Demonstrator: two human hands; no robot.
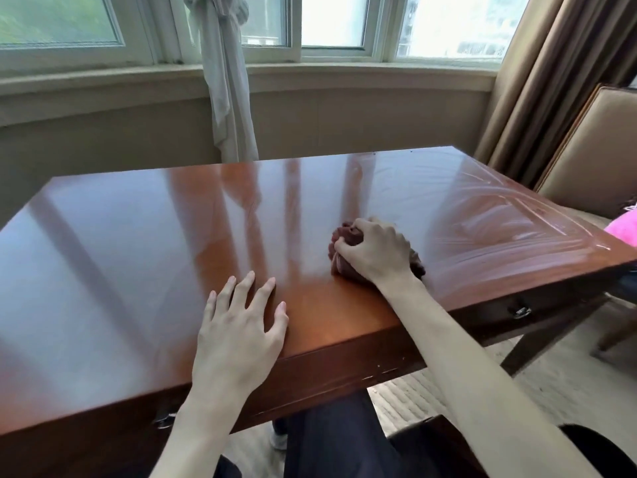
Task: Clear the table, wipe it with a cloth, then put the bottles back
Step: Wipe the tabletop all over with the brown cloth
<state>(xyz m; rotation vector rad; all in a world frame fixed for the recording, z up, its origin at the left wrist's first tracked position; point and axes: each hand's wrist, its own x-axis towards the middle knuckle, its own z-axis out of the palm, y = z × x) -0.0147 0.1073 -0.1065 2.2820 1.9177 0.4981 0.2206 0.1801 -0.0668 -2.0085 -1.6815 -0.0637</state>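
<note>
Cloth [348,236], dark reddish-brown and bunched into a wad, sits on the wooden table [138,236] toward its right half, near the front edge. I see my right hand [374,248] on top of it, fingers curled around the bundle and gripping it against the glossy surface. My left hand [238,319] lies flat on the tabletop just beside the front edge, fingers straight and spread, holding nothing. To the right of the cloth, pale streaks arc across the polish toward the table's right corner. Beyond that corner stands a tan upholstered chair [593,160] with something bright pink [622,231] on its seat. Behind the table, a white tied curtain [224,81] hangs before the windows, and brown drapes [551,81] hang at the right. No bottles show anywhere I can see.
</note>
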